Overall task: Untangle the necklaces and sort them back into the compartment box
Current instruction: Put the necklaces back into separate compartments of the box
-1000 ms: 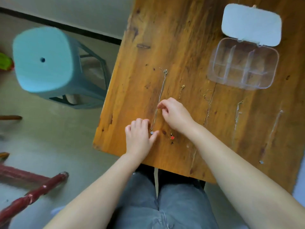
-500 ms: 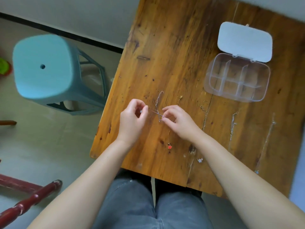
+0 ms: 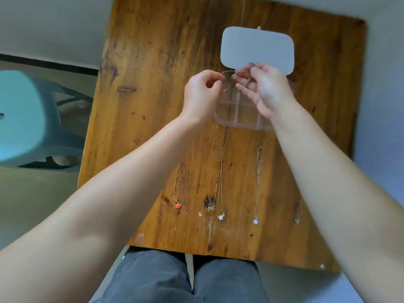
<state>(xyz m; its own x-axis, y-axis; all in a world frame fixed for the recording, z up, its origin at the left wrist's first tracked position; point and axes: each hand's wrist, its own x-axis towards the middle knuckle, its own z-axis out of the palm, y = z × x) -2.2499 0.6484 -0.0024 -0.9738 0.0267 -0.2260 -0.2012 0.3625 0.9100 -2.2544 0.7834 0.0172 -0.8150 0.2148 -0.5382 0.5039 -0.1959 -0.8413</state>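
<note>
A thin silver necklace [image 3: 232, 78] hangs between both hands above the clear compartment box [image 3: 236, 119]. My left hand [image 3: 202, 95] pinches one end at the box's left edge. My right hand [image 3: 265, 88] holds the other part over the box's upper compartments. The box's white lid [image 3: 258, 49] lies open behind it. Several other necklaces lie straight on the wooden table [image 3: 153, 62] nearer to me: one with a red pendant [image 3: 178, 206], one with a white star pendant [image 3: 220, 216], one with a round pale pendant [image 3: 255, 221], and one partly hidden under my right forearm [image 3: 296, 219].
A small gold chain [image 3: 216, 141] lies curled just below the box. A teal plastic stool [image 3: 24, 123] stands on the floor left of the table. My knees in grey trousers [image 3: 185, 281] are at the table's near edge.
Both hands lifted the silver necklace off the table's left part and carried it to the right and away, over the compartment box. The view has shifted with them.
</note>
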